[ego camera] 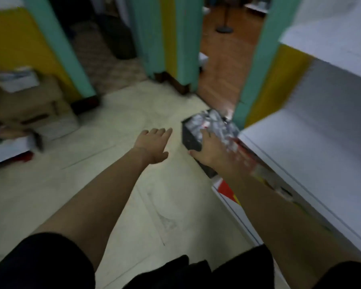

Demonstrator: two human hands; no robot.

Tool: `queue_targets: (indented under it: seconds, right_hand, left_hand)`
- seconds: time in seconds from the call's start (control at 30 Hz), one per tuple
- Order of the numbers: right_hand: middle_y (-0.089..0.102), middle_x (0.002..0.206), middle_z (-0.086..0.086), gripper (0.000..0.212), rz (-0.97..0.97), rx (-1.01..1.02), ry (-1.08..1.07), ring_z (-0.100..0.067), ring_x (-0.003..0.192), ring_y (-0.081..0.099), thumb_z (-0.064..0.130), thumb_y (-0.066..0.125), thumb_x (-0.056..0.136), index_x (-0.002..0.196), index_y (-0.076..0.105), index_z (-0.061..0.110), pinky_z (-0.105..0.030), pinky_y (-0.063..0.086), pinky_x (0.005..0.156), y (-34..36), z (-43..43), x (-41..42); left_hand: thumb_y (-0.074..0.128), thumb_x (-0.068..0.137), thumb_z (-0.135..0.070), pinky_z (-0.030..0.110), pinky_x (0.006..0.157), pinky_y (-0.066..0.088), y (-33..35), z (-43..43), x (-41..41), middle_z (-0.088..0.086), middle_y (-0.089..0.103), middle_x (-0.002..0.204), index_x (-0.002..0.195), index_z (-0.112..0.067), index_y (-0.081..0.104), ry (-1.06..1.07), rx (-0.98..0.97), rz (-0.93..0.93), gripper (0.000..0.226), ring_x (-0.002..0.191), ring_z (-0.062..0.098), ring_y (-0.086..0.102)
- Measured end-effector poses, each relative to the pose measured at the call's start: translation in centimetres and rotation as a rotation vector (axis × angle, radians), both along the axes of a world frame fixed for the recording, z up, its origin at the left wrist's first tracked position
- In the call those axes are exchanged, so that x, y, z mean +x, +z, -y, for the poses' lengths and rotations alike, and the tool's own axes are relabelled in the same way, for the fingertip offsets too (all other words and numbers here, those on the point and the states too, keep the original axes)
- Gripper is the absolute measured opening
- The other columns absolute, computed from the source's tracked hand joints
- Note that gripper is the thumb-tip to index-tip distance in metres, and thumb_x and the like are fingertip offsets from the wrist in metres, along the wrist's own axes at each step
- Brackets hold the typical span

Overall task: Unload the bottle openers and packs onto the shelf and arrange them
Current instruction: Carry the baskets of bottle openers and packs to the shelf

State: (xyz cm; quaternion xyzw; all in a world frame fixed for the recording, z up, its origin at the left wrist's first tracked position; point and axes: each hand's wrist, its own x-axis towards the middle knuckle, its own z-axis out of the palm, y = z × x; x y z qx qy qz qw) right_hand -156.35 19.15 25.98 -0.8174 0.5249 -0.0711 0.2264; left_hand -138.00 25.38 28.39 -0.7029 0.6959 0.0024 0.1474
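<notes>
Your black sleeves point(50, 263) fill the bottom edge of the view. Ahead, your left hand point(154, 146) hangs released, fingers straight, over the pale floor point(113, 184). Your right hand point(208, 149) lies over the dark box point(191, 139) of silvery packs point(215, 122), which sits on the floor just beside the white shelf point(321, 147). Motion blur hides whether that hand grasps anything.

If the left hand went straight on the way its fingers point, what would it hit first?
Probably the side of the black box on the floor. The left hand is open, and depth is unclear.
</notes>
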Motion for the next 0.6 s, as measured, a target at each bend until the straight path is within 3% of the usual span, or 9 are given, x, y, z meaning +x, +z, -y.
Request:
queue_targets:
  seconds: [0.3,0.6]
  right_hand:
    - [0.040,0.143,-0.011,0.081,0.025,-0.322,0.580,-0.030,0.130,0.038,0.052,0.065,0.081,0.144,0.030,0.016,-0.042,0.033,0.103,9.2,3.5,31.3]
    - [0.040,0.142,-0.012,0.079,0.099,-0.628,0.944,-0.031,0.130,0.039,0.052,0.064,0.082,0.143,0.030,0.015,-0.042,0.035,0.101,19.6,10.9,55.2]
  left_hand:
    - [0.048,0.091,-0.043,0.043,0.099,0.037,10.3,-4.0,26.9,0.010,0.035,0.147,0.150,-0.017,0.009,0.517,-0.174,0.105,0.075,0.131,0.030,0.037]
    - [0.047,0.091,-0.042,0.047,0.097,0.040,19.3,-1.2,44.7,0.009,0.035,0.148,0.149,-0.020,0.011,0.828,-0.380,0.232,0.072,0.130,0.032,0.039]
